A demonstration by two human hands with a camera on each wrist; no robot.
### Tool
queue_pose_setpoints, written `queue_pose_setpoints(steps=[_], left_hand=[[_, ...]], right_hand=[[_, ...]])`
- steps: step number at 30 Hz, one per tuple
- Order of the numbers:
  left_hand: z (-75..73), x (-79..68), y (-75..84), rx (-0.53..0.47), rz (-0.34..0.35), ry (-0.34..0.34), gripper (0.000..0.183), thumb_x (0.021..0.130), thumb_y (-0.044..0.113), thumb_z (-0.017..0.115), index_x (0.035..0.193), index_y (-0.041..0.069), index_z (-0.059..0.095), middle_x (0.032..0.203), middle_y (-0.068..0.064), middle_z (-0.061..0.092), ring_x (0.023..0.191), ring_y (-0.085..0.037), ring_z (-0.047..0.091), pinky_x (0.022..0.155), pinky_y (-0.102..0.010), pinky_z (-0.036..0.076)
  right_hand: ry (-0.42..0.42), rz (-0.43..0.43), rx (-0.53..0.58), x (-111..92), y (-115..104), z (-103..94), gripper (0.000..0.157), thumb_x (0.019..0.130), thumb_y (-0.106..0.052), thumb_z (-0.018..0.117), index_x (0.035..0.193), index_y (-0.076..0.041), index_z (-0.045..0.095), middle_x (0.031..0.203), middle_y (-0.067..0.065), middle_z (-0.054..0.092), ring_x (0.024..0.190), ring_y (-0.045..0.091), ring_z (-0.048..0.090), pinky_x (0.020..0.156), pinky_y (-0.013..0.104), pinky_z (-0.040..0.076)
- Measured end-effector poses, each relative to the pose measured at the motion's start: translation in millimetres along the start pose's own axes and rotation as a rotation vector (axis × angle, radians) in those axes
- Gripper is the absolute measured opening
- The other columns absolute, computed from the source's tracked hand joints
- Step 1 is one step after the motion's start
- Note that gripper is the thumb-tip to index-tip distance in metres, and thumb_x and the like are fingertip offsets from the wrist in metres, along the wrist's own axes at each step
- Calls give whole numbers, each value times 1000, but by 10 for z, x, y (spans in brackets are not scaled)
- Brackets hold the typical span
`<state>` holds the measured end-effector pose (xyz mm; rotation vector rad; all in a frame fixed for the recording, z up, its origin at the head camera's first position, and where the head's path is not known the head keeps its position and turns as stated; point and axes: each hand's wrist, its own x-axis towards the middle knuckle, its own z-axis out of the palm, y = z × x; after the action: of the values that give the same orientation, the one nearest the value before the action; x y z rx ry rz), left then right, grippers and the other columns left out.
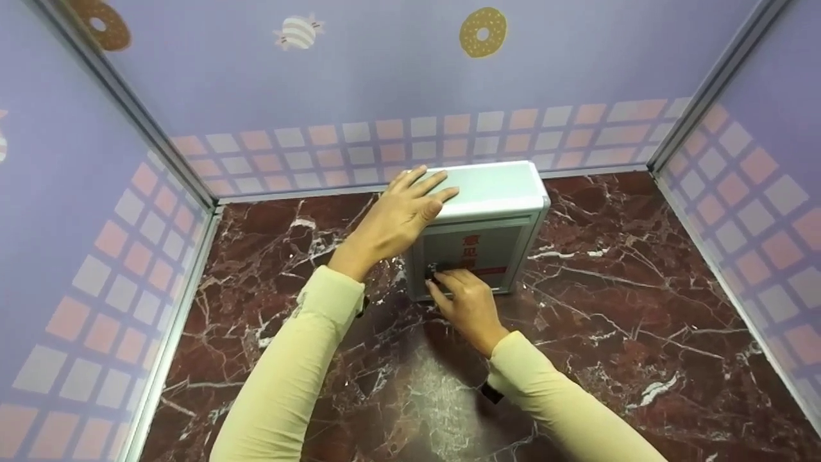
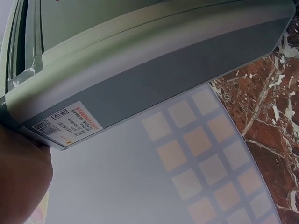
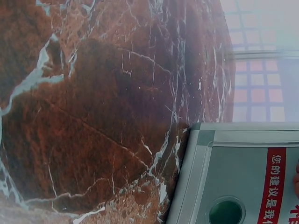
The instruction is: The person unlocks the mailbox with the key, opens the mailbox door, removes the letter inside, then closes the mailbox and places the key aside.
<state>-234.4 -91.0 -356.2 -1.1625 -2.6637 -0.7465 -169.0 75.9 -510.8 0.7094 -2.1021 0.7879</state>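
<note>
Atop the grey, silver-framed rectangular box (image 1: 497, 183), our left hand (image 1: 402, 221) lies with fingers spread; our right hand (image 1: 471, 303) pinches the small dark lock (image 1: 431, 269) beside red "意见" lettering (image 1: 471, 247).

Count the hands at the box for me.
2. In the head view, the left hand rests on the box, at its top's left end; the right hand pinches a small dark fitting, low on its front toward the left.
</note>
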Motion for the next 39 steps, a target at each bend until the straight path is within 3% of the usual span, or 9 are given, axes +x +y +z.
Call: queue_pose_setpoints(steps=[11,27,39], left_hand=[[-15,-122,-18,-7,-10,39,82,96,67,0,146,25,49,157,3,30,147,-18,11,117,-37,-3],[-5,-77,-35,-19,4,33,81,96,67,0,146,25,48,157,2,29,147,-22,12,117,-39,-4],[31,17,-15,-10,43,21,80,97,66,1,146,24,48,157,1,29,147,-22,11,117,-41,-3]], right_hand=[[12,52,62,-34,-64,71,15,81,-9,82,89,1,76,84,9,73,76,23,69,70,35,58],[84,247,156,-70,-91,136,12,83,-9,78,91,-2,75,89,6,74,79,20,71,70,33,58],[138,337,215,-105,-57,135,9,80,-3,78,88,0,74,85,6,74,71,17,71,59,31,58]])
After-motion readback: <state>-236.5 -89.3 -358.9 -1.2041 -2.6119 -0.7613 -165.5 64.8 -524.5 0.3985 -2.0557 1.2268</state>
